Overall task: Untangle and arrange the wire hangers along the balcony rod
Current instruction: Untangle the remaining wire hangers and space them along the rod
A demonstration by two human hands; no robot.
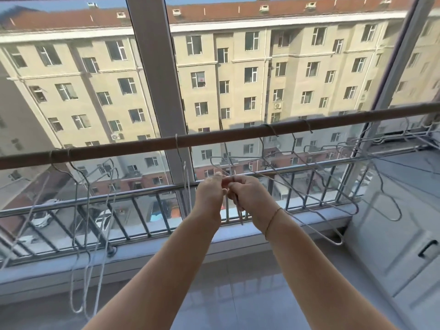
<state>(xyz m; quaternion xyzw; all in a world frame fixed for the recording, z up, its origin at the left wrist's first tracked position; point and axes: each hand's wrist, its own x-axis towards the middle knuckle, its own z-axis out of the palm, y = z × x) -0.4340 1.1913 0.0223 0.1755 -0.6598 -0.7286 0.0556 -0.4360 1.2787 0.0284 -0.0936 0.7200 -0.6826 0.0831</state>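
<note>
A brown balcony rod [214,136] runs across the view, rising to the right. Thin grey wire hangers hang from it. A left bunch [88,194] dangles long and twisted from the rod's left end. One single hanger [184,167] hangs edge-on near the window post. A tangled group [307,177] hangs right of centre, its wires crossing. My left hand [210,196] and my right hand [247,198] meet below the rod, both pinched on the crossing wires of that tangled group. More hangers [385,186] hang farther right.
A steel railing [142,210] runs behind the hangers, with a grey window post [154,75] above it. A white cabinet with a dark handle [427,248] stands at the right. Glossy grey floor tiles [238,294] lie below.
</note>
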